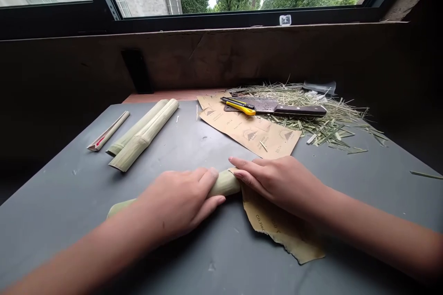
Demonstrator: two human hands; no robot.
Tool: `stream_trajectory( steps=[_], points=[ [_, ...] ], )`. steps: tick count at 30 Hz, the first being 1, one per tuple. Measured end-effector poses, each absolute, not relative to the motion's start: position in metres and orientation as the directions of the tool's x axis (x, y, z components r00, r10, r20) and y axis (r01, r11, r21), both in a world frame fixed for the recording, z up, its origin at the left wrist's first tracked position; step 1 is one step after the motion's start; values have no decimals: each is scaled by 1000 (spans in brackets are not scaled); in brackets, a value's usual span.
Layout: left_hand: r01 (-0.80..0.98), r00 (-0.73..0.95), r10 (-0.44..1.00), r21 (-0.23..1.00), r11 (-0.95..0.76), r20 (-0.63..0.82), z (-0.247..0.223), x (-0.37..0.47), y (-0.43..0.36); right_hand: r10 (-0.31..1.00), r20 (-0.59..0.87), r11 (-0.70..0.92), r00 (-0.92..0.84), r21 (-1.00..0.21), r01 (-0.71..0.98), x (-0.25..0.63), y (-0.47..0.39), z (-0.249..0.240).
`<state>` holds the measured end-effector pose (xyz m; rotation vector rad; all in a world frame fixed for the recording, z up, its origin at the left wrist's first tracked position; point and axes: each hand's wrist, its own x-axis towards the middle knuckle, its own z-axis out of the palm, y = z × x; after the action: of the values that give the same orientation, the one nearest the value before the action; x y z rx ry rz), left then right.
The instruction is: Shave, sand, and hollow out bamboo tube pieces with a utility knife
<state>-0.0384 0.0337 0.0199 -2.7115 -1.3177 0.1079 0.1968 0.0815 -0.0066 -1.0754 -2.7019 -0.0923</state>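
A pale green bamboo piece (224, 184) lies low over the grey table, with its left end showing behind my left wrist. My left hand (182, 198) is wrapped over the bamboo, thumb and fingers closed on it. Against the bamboo's right end my right hand (277, 177) presses a torn piece of brown sandpaper (277, 228), folded over the bamboo under the fingers. The sandpaper's printed back faces up, and its ragged edge hangs toward me. The bamboo's far right end is hidden by my right hand and the paper.
Split bamboo pieces (145, 136) and a thin red-marked strip (109, 131) lie at the left. Farther back are a sandpaper sheet (249, 131), a yellow cutter (242, 107), a cleaver (299, 109) and a heap of bamboo shavings (332, 122). A window ledge (207, 30) rises behind the table (69, 193).
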Motion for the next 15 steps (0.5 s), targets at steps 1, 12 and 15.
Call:
stream_trajectory(
  steps=[1, 12, 15],
  points=[
    [791, 602, 795, -84, -606, -73, 23, -40, 37, 657, 259, 735, -708, -11, 678, 197, 81, -8],
    [635, 727, 682, -453, -626, 78, 12, -28, 10, 714, 101, 698, -693, -177, 694, 190, 83, 3],
    [762, 620, 782, -192, -619, -60, 23, -33, 19, 716, 106, 695, -690, -196, 692, 192, 77, 2]
  ],
)
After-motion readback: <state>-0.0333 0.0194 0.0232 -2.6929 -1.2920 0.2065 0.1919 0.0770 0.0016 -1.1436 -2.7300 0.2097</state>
